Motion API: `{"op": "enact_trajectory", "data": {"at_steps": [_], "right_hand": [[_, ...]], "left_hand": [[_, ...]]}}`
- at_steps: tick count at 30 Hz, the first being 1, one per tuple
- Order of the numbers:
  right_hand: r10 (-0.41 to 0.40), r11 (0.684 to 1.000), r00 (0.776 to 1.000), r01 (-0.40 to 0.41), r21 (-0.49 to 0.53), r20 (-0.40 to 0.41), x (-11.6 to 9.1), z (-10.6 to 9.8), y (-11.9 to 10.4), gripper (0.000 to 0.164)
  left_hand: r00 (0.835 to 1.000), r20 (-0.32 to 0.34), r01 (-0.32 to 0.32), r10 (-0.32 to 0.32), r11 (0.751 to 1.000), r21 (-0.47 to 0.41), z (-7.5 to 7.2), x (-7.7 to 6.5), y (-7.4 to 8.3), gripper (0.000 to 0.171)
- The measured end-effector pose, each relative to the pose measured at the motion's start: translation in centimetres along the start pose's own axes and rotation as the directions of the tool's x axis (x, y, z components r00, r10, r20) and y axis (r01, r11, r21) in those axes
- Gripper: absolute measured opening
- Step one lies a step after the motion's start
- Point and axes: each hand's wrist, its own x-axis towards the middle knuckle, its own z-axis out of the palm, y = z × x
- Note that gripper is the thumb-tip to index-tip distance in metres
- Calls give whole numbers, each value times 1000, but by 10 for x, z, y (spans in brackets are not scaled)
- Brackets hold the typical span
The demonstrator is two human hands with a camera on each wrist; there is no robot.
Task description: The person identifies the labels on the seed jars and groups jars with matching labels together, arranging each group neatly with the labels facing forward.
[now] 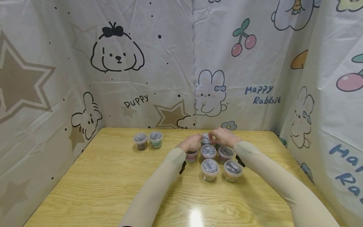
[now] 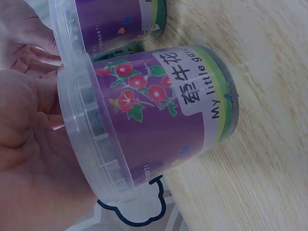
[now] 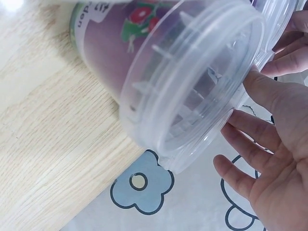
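Note:
Small plastic cups with clear lids stand clustered at the table's right. My left hand [image 1: 192, 142] reaches over a purple cup [image 2: 159, 110] marked "My little garden", with its fingertips beside a back cup [image 1: 205, 138]. Their grip is hidden behind the near lid in the left wrist view. From the other side my right hand [image 1: 224, 137] comes in, thumb and forefinger pinching the clear rim [image 3: 233, 113] of a cup behind another purple cup [image 3: 108, 48]. Its other fingers [image 3: 236, 178] spread apart. A greenish cup [image 1: 217, 146] shows partly beneath the right hand.
Two more cups, one brown [image 1: 141, 144] and one green [image 1: 156, 142], stand at the back left. At the cluster's front are two cups with pale bases, left [image 1: 210, 171] and right [image 1: 232, 172]. A printed cloth [image 1: 170, 78] hangs behind the wooden table [image 1: 113, 183].

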Motion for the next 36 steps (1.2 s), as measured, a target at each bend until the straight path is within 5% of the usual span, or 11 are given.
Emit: {"op": "enact_trajectory", "data": {"at_steps": [8,16,29,36], "right_hand": [[15,1000,1000,-15,-6,22,0,-2,-1,12],[69,997,997,-70,22,31,-1,-16,-3,12],[-41,993,999,43,110,-22,15,-23,-42,12],[-112,985,991,120,122,-70,31,-26,-72,13]], "left_hand": [[1000,16,-9,10,1000,-28,0,0,-2,60],[991,-53,-128,123,988,-90,-14,-12,-9,52],[965,-183,-220,187,958,-183,-33,-51,-36,45],[945,-279,-246,172,935,-256,-43,-73,-53,45]]}}
